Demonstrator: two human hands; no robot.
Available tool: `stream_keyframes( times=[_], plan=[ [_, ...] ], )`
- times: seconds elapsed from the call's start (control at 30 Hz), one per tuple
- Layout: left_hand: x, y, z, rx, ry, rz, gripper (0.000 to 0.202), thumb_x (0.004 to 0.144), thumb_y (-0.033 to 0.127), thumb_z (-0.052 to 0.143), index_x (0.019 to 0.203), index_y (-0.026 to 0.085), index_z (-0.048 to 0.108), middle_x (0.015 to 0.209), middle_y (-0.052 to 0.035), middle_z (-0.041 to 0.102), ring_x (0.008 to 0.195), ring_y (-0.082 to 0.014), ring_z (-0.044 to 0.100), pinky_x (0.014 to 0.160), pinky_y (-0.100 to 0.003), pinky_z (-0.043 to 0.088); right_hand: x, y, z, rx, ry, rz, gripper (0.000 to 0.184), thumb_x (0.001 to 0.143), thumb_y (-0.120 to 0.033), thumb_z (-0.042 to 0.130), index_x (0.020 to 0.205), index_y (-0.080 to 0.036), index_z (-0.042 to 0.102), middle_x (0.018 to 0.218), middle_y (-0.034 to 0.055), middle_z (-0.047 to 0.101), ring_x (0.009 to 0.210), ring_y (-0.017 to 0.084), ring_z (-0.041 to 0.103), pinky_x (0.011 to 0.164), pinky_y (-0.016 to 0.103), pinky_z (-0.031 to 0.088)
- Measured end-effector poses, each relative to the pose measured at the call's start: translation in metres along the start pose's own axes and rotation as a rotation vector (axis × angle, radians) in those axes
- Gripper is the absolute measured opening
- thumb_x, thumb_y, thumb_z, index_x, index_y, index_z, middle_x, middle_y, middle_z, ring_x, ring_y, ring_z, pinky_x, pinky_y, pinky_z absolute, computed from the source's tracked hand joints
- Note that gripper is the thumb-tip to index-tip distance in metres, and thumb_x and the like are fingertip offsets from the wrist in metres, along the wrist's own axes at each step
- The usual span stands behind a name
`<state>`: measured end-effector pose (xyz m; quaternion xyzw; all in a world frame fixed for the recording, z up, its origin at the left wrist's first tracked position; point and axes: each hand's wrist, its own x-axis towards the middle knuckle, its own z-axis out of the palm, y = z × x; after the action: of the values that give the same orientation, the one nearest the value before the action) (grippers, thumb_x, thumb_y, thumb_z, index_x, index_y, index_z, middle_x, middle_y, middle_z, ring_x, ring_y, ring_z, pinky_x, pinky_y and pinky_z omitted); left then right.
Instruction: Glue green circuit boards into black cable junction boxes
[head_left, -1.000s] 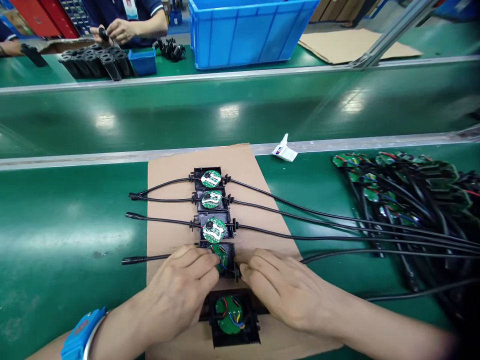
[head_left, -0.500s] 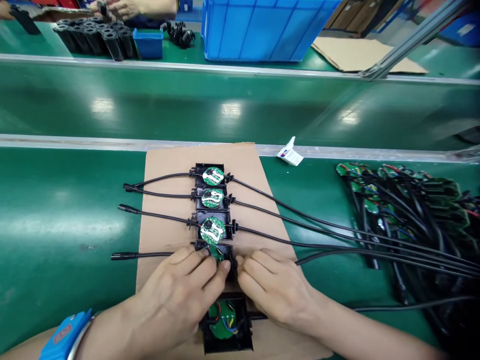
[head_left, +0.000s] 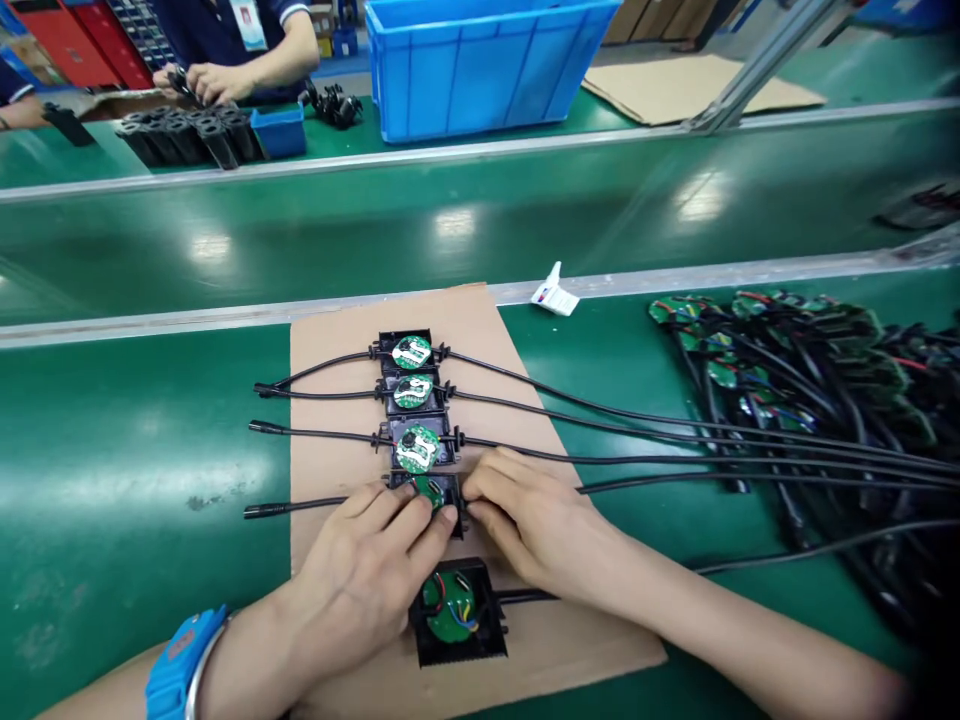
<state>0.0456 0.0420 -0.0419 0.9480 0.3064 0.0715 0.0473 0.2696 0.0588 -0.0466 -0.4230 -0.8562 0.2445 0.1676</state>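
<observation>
My left hand (head_left: 360, 560) is closed over the left side of the fourth black plastic housing (head_left: 452, 486), its fingertips at the green circuit board (head_left: 430, 489) inside. My right hand (head_left: 532, 515) pinches the black cable (head_left: 637, 480) where it enters the right side of that housing; the grip point is partly hidden. Beyond it, three more housings form a column, each with a round green board (head_left: 418, 449) with white patches and cables out both sides. Nearer me lies a separate housing (head_left: 465, 655) whose board shows red, blue and yellow wires.
The housings lie on a cardboard sheet (head_left: 345, 330). A pile of cabled circuit boards (head_left: 810, 370) is at the right. A small white packet (head_left: 555, 292) sits by the ledge. Across the bench are a blue crate (head_left: 487, 80), black tubes (head_left: 187, 140) and a co-worker's hands (head_left: 217, 82).
The camera view has tilted up and shifted, showing more of the co-worker. My right hand has flattened slightly at the housing's right side. My left hand stays on the same housing.
</observation>
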Motion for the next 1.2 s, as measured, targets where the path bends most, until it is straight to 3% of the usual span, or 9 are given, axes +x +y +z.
stream_keyframes(
  times=[0.2, 0.37, 0.47, 0.57, 0.7, 0.87, 1.0, 1.1, 1.2],
  plan=[
    [0.008, 0.006, -0.008, -0.064, -0.094, -0.112, 0.046, 0.076, 0.007, 0.047, 0.12, 0.018, 0.056, 0.098, -0.0058, 0.063, 0.08, -0.0228, 0.055, 0.071, -0.038, 0.047, 0.001, 0.005, 0.01, -0.067, 0.056, -0.221, 0.025, 0.084, -0.002, 0.035, 0.072, -0.015, 0.053, 0.076, 0.0063, 0.05, 0.071, 0.017, 0.039, 0.065, 0.03, 0.042],
    [0.002, 0.004, -0.001, -0.071, 0.0, -0.089, 0.057, 0.074, 0.003, 0.044, 0.129, 0.017, 0.051, 0.112, -0.0076, 0.061, 0.09, -0.0235, 0.054, 0.083, -0.04, 0.045, -0.001, 0.006, 0.015, -0.121, 0.073, -0.22, 0.027, 0.084, -0.001, 0.036, 0.07, -0.015, 0.054, 0.074, 0.0059, 0.05, 0.07, 0.018, 0.038, 0.066, 0.03, 0.042],
    [0.004, 0.002, 0.001, -0.062, -0.037, -0.087, 0.059, 0.073, 0.003, 0.044, 0.13, 0.015, 0.05, 0.109, -0.008, 0.061, 0.087, -0.0231, 0.053, 0.081, -0.04, 0.044, -0.001, 0.005, 0.016, -0.128, 0.085, -0.217, 0.027, 0.084, -0.001, 0.036, 0.07, -0.014, 0.056, 0.074, 0.0063, 0.05, 0.07, 0.018, 0.038, 0.065, 0.03, 0.04],
    [0.006, 0.006, -0.001, -0.073, -0.073, -0.102, 0.056, 0.074, 0.004, 0.045, 0.129, 0.016, 0.051, 0.104, -0.0077, 0.062, 0.083, -0.0228, 0.052, 0.075, -0.039, 0.044, -0.001, 0.003, 0.009, -0.128, 0.079, -0.189, 0.027, 0.084, -0.003, 0.037, 0.071, -0.015, 0.057, 0.075, 0.0064, 0.051, 0.071, 0.018, 0.041, 0.063, 0.03, 0.04],
    [0.0, 0.01, -0.01, -0.165, 0.015, -0.078, 0.055, 0.075, 0.003, 0.043, 0.128, 0.014, 0.052, 0.105, -0.009, 0.061, 0.09, -0.0236, 0.052, 0.079, -0.039, 0.042, 0.001, 0.002, -0.015, -0.009, -0.072, -0.159, 0.022, 0.087, -0.01, 0.042, 0.071, -0.017, 0.057, 0.075, 0.004, 0.054, 0.07, 0.016, 0.046, 0.062, 0.027, 0.04],
    [-0.004, -0.034, -0.02, -0.149, 0.226, -0.219, 0.043, 0.085, 0.004, 0.042, 0.123, 0.019, 0.053, 0.108, -0.0096, 0.059, 0.099, -0.0252, 0.049, 0.081, -0.041, 0.04, 0.017, 0.015, -0.028, -0.032, 0.132, -0.078, 0.014, 0.09, -0.017, 0.046, 0.094, -0.015, 0.059, 0.089, 0.008, 0.061, 0.088, 0.02, 0.052, 0.079, 0.035, 0.044],
    [0.0, -0.073, -0.014, -0.136, 0.138, -0.316, 0.009, 0.09, 0.018, 0.05, 0.096, 0.018, 0.057, 0.097, -0.0078, 0.061, 0.092, -0.0259, 0.053, 0.076, -0.041, 0.043, 0.023, 0.029, -0.013, -0.051, 0.16, -0.032, 0.013, 0.087, -0.015, 0.048, 0.098, -0.015, 0.055, 0.093, 0.0088, 0.063, 0.087, 0.021, 0.057, 0.075, 0.034, 0.047],
    [-0.002, -0.074, -0.017, -0.262, 0.144, -0.298, 0.012, 0.095, 0.021, 0.042, 0.095, 0.019, 0.054, 0.087, -0.0039, 0.061, 0.079, -0.0188, 0.058, 0.068, -0.032, 0.046, 0.015, 0.021, -0.017, -0.082, 0.207, -0.035, 0.017, 0.09, -0.012, 0.039, 0.098, -0.016, 0.054, 0.088, 0.0075, 0.062, 0.078, 0.018, 0.057, 0.068, 0.031, 0.046],
    [-0.005, -0.063, -0.028, -0.318, 0.132, -0.328, 0.017, 0.098, 0.022, 0.037, 0.098, 0.02, 0.054, 0.084, -0.0017, 0.061, 0.07, -0.0144, 0.06, 0.059, -0.025, 0.046, 0.006, -0.001, -0.036, -0.206, 0.091, -0.043, 0.022, 0.084, -0.007, 0.038, 0.088, -0.017, 0.057, 0.077, 0.0057, 0.059, 0.067, 0.018, 0.054, 0.055, 0.031, 0.038]
  ],
)
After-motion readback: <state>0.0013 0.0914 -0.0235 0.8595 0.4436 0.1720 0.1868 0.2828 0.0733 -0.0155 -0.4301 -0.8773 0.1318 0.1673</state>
